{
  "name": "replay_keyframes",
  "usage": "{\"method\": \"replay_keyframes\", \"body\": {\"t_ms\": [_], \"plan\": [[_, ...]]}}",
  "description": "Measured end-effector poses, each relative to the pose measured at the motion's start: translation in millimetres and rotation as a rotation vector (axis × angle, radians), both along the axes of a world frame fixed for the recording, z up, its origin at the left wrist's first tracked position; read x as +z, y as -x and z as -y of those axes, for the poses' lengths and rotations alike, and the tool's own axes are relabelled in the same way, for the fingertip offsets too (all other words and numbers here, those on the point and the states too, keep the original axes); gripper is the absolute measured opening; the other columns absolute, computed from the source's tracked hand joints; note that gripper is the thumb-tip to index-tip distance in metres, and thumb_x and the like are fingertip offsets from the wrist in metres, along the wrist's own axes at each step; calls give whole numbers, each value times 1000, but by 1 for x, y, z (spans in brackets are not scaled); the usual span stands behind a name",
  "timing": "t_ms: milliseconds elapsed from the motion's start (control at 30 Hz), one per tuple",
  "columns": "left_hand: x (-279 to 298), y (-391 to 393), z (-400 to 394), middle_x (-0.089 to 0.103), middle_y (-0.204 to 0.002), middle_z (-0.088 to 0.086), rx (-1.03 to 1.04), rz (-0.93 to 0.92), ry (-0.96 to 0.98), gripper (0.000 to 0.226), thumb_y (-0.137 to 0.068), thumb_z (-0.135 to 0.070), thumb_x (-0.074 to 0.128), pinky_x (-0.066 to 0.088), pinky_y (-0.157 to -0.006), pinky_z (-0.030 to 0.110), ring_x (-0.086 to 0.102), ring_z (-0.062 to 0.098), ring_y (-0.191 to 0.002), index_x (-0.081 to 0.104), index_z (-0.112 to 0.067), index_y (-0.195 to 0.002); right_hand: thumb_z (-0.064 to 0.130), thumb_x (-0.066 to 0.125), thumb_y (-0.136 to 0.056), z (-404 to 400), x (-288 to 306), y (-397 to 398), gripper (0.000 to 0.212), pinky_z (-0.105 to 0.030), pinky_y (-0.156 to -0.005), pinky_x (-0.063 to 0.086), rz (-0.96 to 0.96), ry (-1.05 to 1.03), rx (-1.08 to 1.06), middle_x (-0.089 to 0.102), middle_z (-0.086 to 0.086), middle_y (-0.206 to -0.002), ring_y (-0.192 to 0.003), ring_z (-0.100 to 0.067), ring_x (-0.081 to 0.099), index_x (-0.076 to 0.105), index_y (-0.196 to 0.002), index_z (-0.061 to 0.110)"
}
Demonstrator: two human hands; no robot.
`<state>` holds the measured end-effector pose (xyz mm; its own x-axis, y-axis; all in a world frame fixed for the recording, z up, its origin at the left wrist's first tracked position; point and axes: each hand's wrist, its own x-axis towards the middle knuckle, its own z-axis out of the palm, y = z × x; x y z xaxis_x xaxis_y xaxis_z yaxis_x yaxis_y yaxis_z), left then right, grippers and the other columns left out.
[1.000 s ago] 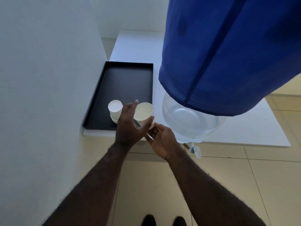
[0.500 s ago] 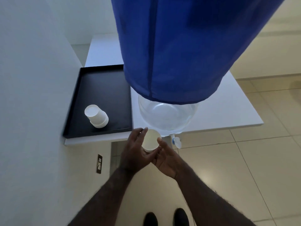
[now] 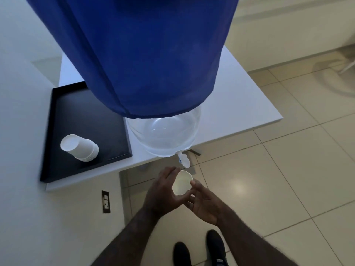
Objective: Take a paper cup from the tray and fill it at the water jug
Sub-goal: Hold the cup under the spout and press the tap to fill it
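A white paper cup (image 3: 182, 182) is held upright between both hands, its mouth open and nothing visible inside. My left hand (image 3: 163, 192) wraps its left side and my right hand (image 3: 203, 202) holds its right side with thumb and fingers. The cup sits just below and in front of the white tap (image 3: 184, 161) of the clear water jug (image 3: 163, 137), which wears a blue cloth cover (image 3: 138, 54). A stack of upturned paper cups (image 3: 79, 147) stands on the black tray (image 3: 63, 112) to the left.
The tray and jug rest on a white table (image 3: 230, 96) whose front edge runs diagonally above my hands. A white wall (image 3: 23, 169) with a black socket (image 3: 106, 201) is on the left. Beige floor tiles (image 3: 288, 179) lie to the right; my dark shoes (image 3: 197, 250) show below.
Both hands carried the cup from the tray's edge to the right and down off the table, now holding it under the jug's tap. The view shifted toward the jug.
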<state>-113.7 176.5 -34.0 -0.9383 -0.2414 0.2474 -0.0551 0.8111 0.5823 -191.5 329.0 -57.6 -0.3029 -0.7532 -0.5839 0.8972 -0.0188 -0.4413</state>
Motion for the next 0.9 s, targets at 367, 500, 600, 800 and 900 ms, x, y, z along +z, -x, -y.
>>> {"method": "replay_keyframes", "body": {"t_ms": [367,500,600,800,900], "plan": [[-15,8,-15,63,-118,7,17,39,-27,71,-68,-41,85,58,-81,32,62,18,-104,59,-5,-123,20,89,-67,-13,-29,3,80,-9,-91,42,-1082,-467,197,51,17,-132,-124,-9,50,42,-131,36],[-17,7,-16,64,-117,8,29,31,-18,66,-70,-45,81,59,-81,33,62,19,-104,59,-6,-119,31,86,-70,-3,-31,4,70,-15,-88,48,-1262,-434,134,62,13,-123,-109,-4,58,51,-130,28],[-16,8,-15,63,-118,5,39,18,-27,66,-71,-50,77,58,-81,31,61,17,-105,55,-11,-120,32,84,-71,2,-33,9,62,-20,-81,51,-1277,-447,118,66,12,-114,-100,-4,61,54,-125,28],[-15,11,-7,59,-118,5,138,-35,-6,73,-72,-66,72,53,-85,25,57,16,-108,53,-13,-118,36,82,-66,-1,-43,13,63,-26,-76,54,-1275,-487,119,64,14,-112,-96,-7,61,52,-120,31],[-12,19,-2,59,-123,6,168,-94,40,71,-79,-63,68,49,-96,27,56,20,-114,56,-7,-121,38,82,-63,1,-49,17,61,-17,-69,48,-1250,-537,138,61,19,-103,-89,-3,60,50,-115,34]]}}
